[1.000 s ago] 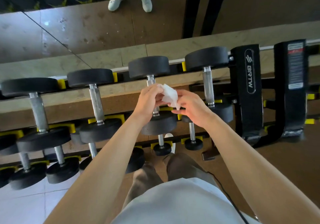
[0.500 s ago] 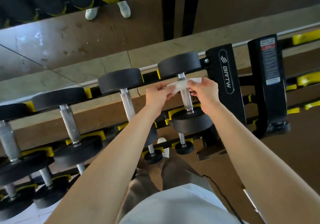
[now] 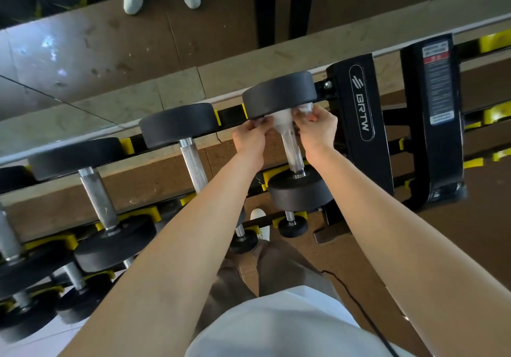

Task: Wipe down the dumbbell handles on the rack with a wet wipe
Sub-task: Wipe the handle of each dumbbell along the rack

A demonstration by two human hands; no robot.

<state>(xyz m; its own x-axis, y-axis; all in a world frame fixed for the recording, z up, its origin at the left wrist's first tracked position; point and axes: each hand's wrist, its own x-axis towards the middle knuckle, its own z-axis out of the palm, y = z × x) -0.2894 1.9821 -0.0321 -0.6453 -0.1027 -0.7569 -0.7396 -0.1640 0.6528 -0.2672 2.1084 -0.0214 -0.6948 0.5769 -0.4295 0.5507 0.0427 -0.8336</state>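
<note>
At one o'clock, a white, crumpled wet wipe [image 3: 282, 120] wraps the knurled steel dumbbell handle [image 3: 293, 150] under its far head. The fingers of the left hand [image 3: 250, 135] and right hand [image 3: 318, 127] pinch its ends.

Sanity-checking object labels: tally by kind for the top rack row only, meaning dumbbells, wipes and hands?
Top-row dumbbells: 4, the leftmost cut off by the frame edge
Wet wipe: 1, around the far end of the rightmost handle
Hands: 2, left hand and right hand, both pinching the wipe
Total: 7
</note>
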